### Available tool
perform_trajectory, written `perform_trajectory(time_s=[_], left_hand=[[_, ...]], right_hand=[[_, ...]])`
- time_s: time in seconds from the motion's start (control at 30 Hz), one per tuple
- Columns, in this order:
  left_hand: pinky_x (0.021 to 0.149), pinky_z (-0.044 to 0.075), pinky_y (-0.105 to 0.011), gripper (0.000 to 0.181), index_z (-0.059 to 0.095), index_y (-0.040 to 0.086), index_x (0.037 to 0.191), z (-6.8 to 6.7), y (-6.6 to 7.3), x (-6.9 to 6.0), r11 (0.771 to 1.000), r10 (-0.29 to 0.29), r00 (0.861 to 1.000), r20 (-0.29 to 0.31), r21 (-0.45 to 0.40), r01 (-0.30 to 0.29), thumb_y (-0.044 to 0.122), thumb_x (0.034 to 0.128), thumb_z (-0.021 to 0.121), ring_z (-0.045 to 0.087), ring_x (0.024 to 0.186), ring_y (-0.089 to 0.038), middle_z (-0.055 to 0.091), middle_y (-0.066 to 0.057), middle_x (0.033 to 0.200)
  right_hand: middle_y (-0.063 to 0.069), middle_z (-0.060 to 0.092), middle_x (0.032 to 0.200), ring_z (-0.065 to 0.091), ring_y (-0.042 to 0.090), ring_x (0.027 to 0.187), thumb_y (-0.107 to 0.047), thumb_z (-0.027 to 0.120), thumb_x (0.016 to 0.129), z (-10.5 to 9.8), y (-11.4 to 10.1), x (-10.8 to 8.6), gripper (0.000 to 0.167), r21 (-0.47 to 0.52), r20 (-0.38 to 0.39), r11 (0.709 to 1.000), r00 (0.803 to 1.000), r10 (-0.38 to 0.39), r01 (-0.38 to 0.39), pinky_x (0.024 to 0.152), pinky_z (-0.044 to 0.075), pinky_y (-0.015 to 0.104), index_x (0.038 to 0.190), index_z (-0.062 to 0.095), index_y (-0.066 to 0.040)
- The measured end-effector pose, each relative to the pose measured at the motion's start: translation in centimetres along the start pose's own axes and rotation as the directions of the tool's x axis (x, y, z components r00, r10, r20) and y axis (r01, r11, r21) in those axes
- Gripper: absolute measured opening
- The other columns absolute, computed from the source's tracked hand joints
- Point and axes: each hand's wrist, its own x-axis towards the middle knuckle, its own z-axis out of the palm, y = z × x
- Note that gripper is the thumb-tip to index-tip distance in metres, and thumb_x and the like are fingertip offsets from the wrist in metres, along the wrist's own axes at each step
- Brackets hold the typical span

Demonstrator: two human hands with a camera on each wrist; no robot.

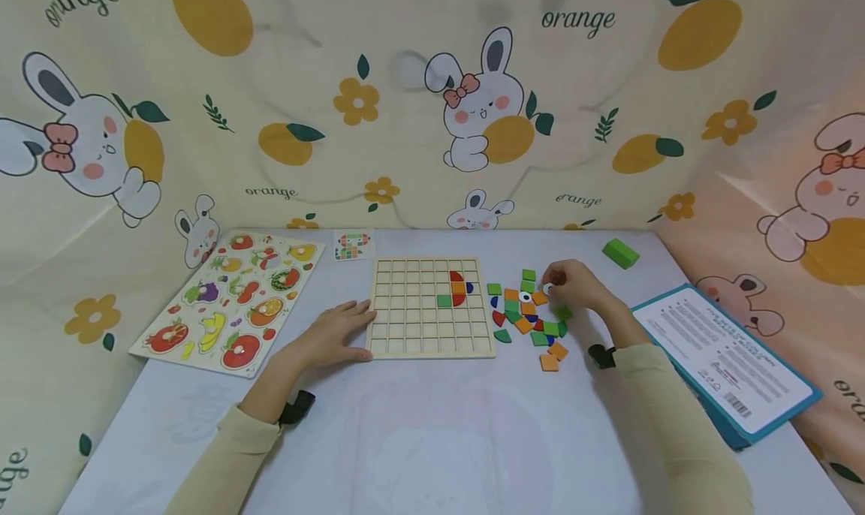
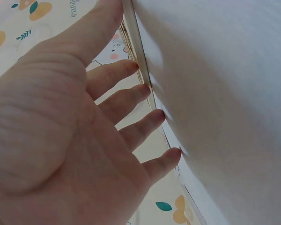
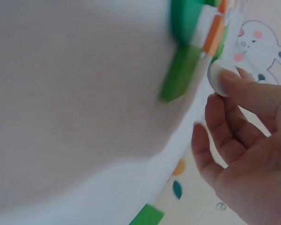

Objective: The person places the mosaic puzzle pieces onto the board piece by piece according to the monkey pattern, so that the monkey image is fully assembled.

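Note:
My left hand (image 1: 334,335) touches the left edge of a wooden grid board (image 1: 408,327), its fingers spread and nearly straight. On the board's right part lie red curved pieces (image 1: 458,299), an orange square (image 1: 458,287), a blue curved piece (image 1: 469,288) and a green square (image 1: 444,301). Beside a loose pile of coloured tiles (image 1: 527,309), my right hand (image 1: 574,284) pinches a small white disc (image 3: 217,78) between thumb and fingers. The left wrist view shows the left fingertips (image 2: 143,90) against the board's rim; its grid face is hidden there.
A fruit picture board (image 1: 223,305) lies at the left. Behind the grid board is a small pattern card (image 1: 354,246). A green block (image 1: 620,253) stands at the back right, and a blue-edged box (image 1: 726,357) with printed text lies near the right arm.

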Motion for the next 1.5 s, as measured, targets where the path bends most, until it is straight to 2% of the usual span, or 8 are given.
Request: perform_trajectory(time_s=[0.17, 0.27, 0.43, 0.57, 0.7, 0.87, 1.17, 1.5], left_hand=[[0.11, 0.028, -0.067, 0.08, 0.047, 0.002, 0.147, 0.0, 0.0, 0.0, 1.0, 0.003, 1.0, -0.004, -0.006, -0.003, 0.044, 0.0858, 0.076, 0.028, 0.143, -0.048, 0.034, -0.022, 0.156], [0.11, 0.028, -0.067, 0.08, 0.047, 0.003, 0.147, 0.0, 0.0, 0.0, 1.0, 0.007, 1.0, -0.005, -0.004, -0.007, 0.045, 0.0858, 0.076, 0.028, 0.143, -0.048, 0.034, -0.022, 0.156], [0.11, 0.028, -0.066, 0.08, 0.047, 0.002, 0.147, -0.1, 0.0, 0.0, 1.0, 0.011, 1.0, -0.008, -0.001, -0.011, 0.045, 0.0855, 0.076, 0.029, 0.143, -0.048, 0.033, -0.022, 0.157], [0.11, 0.027, -0.066, 0.081, 0.047, 0.002, 0.147, -0.2, 0.0, 0.1, 1.0, 0.008, 1.0, -0.009, -0.008, -0.008, 0.045, 0.0849, 0.077, 0.028, 0.143, -0.048, 0.033, -0.021, 0.157], [0.111, 0.027, -0.066, 0.081, 0.047, 0.002, 0.147, -0.2, -0.1, 0.1, 1.0, 0.011, 1.0, -0.011, -0.005, -0.011, 0.045, 0.085, 0.076, 0.028, 0.143, -0.048, 0.032, -0.021, 0.157], [0.111, 0.027, -0.066, 0.081, 0.047, 0.002, 0.147, -0.1, -0.2, 0.0, 1.0, 0.009, 1.0, -0.013, -0.007, -0.009, 0.045, 0.0848, 0.076, 0.029, 0.143, -0.048, 0.033, -0.021, 0.157], [0.11, 0.028, -0.066, 0.081, 0.047, 0.002, 0.147, 0.0, 0.0, 0.1, 1.0, 0.01, 1.0, -0.013, -0.009, -0.01, 0.046, 0.0848, 0.076, 0.029, 0.143, -0.048, 0.033, -0.021, 0.157], [0.11, 0.028, -0.067, 0.081, 0.047, 0.002, 0.147, 0.0, 0.0, 0.0, 1.0, 0.01, 1.0, -0.014, -0.005, -0.01, 0.046, 0.0849, 0.076, 0.029, 0.143, -0.048, 0.033, -0.021, 0.157]], right_hand=[[0.02, 0.061, 0.102, 0.059, 0.032, 0.087, 0.001, 0.064, 0.094, 0.8, -2.0, 1.7, 0.017, 0.1, -0.083, 0.993, 0.995, -0.048, 0.056, 0.079, 0.056, 0.038, 0.109, 0.068, 0.007], [0.02, 0.06, 0.103, 0.062, 0.032, 0.082, 0.002, 0.064, 0.094, 1.9, -3.7, 2.8, 0.019, 0.175, -0.092, 0.98, 0.993, -0.078, 0.093, 0.072, 0.059, 0.035, 0.112, 0.066, 0.008], [0.017, 0.063, 0.102, 0.059, 0.027, 0.083, 0.002, 0.066, 0.092, 3.7, -7.4, 4.4, 0.02, 0.155, -0.026, 0.973, 0.985, -0.171, 0.173, 0.07, 0.053, 0.03, 0.111, 0.067, 0.005], [0.014, 0.065, 0.1, 0.06, 0.025, 0.084, 0.001, 0.068, 0.091, 5.1, -9.8, 5.5, 0.018, 0.144, 0.051, 0.957, 0.964, -0.262, 0.252, 0.074, 0.053, 0.031, 0.109, 0.068, 0.003], [0.01, 0.067, 0.097, 0.061, 0.023, 0.085, 0.002, 0.068, 0.091, 6.6, -11.4, 6.6, 0.014, 0.147, 0.109, 0.939, 0.939, -0.327, 0.31, 0.076, 0.053, 0.031, 0.105, 0.07, 0.002], [0.01, 0.069, 0.097, 0.059, 0.02, 0.084, 0.007, 0.067, 0.091, 7.9, -12.3, 7.5, 0.013, 0.146, 0.141, 0.93, 0.923, -0.358, 0.339, 0.075, 0.053, 0.029, 0.101, 0.074, 0.002], [0.013, 0.068, 0.098, 0.06, 0.024, 0.089, 0.008, 0.068, 0.089, 8.9, -13.1, 8.0, 0.016, 0.134, 0.147, 0.94, 0.932, -0.331, 0.313, 0.081, 0.054, 0.033, 0.102, 0.073, 0.002], [0.01, 0.064, 0.086, 0.056, 0.02, 0.082, 0.008, 0.068, 0.088, 9.1, -13.5, 8.2, 0.008, 0.104, 0.143, 0.943, 0.933, -0.329, 0.316, 0.075, 0.05, 0.03, 0.093, 0.071, 0.003]])
